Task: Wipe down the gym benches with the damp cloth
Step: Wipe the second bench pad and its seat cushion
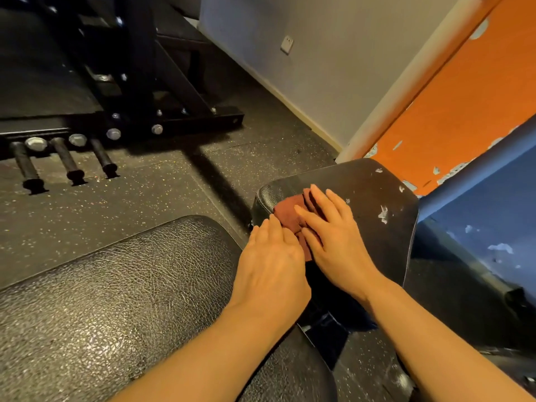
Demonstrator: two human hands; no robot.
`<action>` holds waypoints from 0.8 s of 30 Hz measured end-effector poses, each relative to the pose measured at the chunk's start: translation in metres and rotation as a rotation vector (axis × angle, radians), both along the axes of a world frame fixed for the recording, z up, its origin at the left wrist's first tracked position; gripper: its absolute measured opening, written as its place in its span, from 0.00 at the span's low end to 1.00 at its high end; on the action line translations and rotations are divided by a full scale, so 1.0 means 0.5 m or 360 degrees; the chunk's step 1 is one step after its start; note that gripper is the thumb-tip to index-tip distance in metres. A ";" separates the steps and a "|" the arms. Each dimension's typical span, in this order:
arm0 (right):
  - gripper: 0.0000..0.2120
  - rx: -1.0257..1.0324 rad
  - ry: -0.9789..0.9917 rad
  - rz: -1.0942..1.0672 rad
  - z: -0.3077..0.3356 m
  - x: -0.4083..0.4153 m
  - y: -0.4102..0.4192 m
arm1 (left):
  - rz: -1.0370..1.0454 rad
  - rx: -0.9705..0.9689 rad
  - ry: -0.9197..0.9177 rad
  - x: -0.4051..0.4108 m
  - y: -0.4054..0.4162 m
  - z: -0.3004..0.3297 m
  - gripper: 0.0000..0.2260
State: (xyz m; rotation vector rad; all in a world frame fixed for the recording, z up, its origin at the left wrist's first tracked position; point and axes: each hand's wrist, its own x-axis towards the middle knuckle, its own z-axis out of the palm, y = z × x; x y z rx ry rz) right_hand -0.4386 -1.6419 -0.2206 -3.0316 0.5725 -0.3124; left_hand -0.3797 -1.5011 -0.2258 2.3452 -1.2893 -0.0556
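Step in hand: the person is wiping the smaller seat pad (374,198) of the bench, working near its left front corner; by my reckoning this pad is only partly covered so far.
Cloth: the reddish-brown cloth (291,211) lies bunched on that pad, close to its rounded edge and pinned flat under both hands.
Right hand: the right hand (330,236) lies palm down on the cloth, fingers straight and spread, pointing up and to the left. It presses rather than clutches.
Left hand: the left hand (272,259) sits just beside the right, fingers together and fairly straight, its tips on the near edge of the cloth. No curl around the fabric that I can see, so it too is pressing.
Forearms: both come in from the lower edge, bare, converging on the pad.
Still to do: pale flecks (383,214) mark the pad's right side, well apart from the cloth. The long back pad (116,300) lies in the foreground to the left.
Next move: I would expect a sweep to the right across those flecks, with steady downward pressure so the cloth does not slip out from under flat palms.
Nearby: a black steel frame (174,91) with pegs stands on the speckled floor (145,192).
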 end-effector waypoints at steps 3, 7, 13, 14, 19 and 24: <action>0.21 0.0020 0.0063 0.0057 -0.002 0.063 -0.006 | -0.0008 0.0059 -0.0033 -0.002 -0.001 -0.005 0.32; 0.23 0.0187 0.0025 0.0101 0.017 0.123 -0.006 | 0.0001 0.0084 0.0000 0.000 0.001 0.002 0.34; 0.23 0.0443 -0.0039 0.0055 0.016 0.082 -0.017 | 0.0003 0.0002 0.0029 0.005 0.000 0.002 0.31; 0.23 0.0435 -0.0041 0.0063 0.013 0.065 -0.020 | 0.0004 -0.0006 0.0040 0.006 0.000 0.002 0.30; 0.23 0.0396 -0.0060 0.0025 0.011 -0.035 -0.023 | -0.0003 0.0041 0.0048 0.005 0.002 0.003 0.31; 0.26 0.0380 -0.0066 -0.0074 0.014 -0.115 -0.008 | -0.0012 0.0042 0.0057 0.006 0.004 0.005 0.31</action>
